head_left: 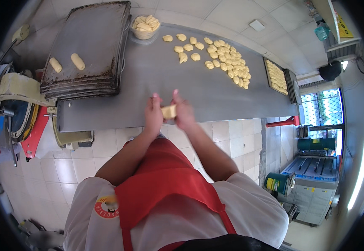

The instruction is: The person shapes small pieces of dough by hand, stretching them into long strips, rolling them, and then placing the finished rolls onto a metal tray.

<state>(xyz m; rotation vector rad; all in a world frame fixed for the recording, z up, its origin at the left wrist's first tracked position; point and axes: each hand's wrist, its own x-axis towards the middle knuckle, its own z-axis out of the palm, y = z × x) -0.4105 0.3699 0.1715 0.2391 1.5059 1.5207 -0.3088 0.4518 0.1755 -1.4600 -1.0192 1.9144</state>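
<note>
My left hand point(154, 111) and my right hand point(183, 112) are closed around a pale yellow dough piece point(168, 111) between them, just above the near edge of the grey metal worktable point(140, 75); the right one is slightly blurred. Many small dough lumps point(228, 58) lie across the back right of the table. Two elongated dough rolls point(77, 61) rest on a stack of darkened baking trays point(90, 33) at the left. A bowl of dough pieces point(144, 25) stands beside that stack.
A tray of dough point(276, 76) sits at the table's right end. Machinery with a red panel point(33, 136) stands left of the table. Green containers point(316, 143) and a metal appliance point(309, 192) are at the right, near a window. Tiled floor point(211, 138) shows below the table.
</note>
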